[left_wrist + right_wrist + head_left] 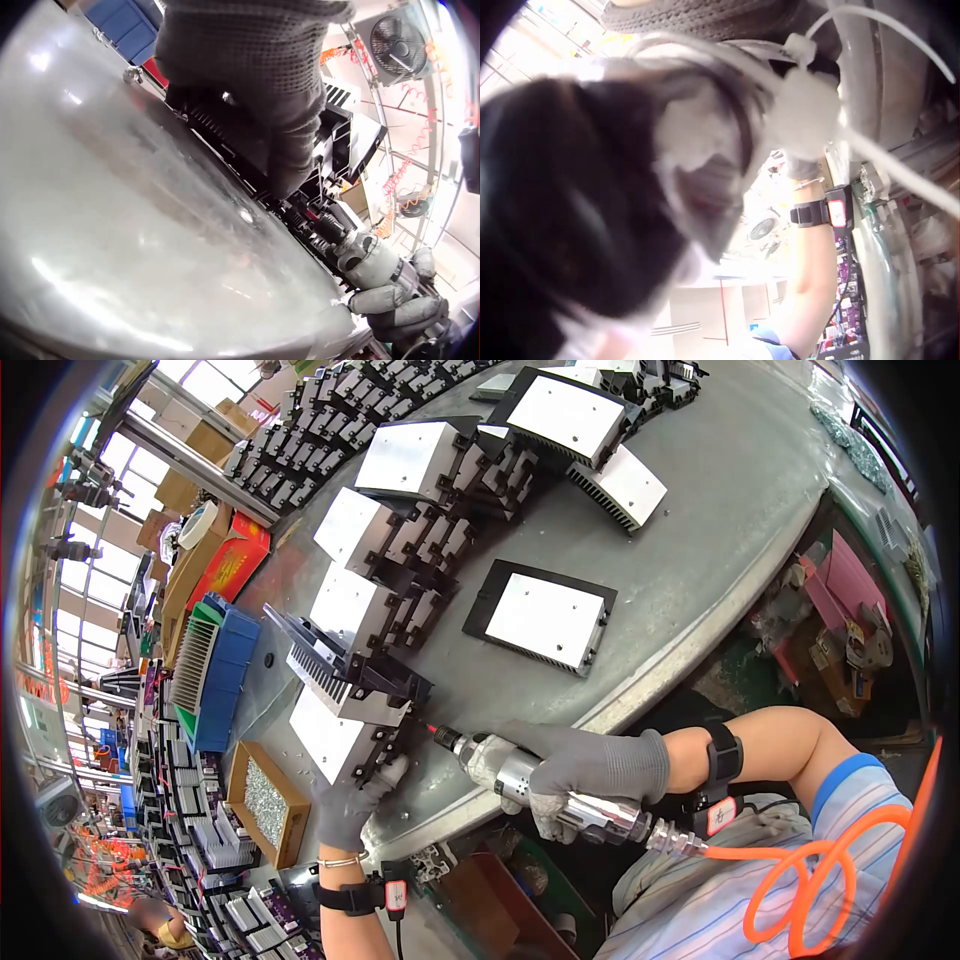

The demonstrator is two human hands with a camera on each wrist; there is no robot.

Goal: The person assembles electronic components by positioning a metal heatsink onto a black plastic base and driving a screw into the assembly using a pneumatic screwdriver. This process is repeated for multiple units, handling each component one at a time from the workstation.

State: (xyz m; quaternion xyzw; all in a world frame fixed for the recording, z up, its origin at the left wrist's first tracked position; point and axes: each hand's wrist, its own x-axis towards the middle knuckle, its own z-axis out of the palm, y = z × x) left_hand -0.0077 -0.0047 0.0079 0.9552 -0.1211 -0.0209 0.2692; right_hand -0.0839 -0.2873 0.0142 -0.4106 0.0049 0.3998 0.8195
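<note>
On the workbench [720, 510], heatsink [325, 735] sits near the wooden tray [293, 832]. Driver [515, 768] is farther from the tray, long axis running hose [740, 853] to bit [432, 728], bit end trayward. Right hand [580, 762] clenched round driver; left hand [350, 807] grips heatsink's edge. Looks like fastening; next calls for seating the bit squarely. Bit-to-heatsink contact: can't tell.
</note>
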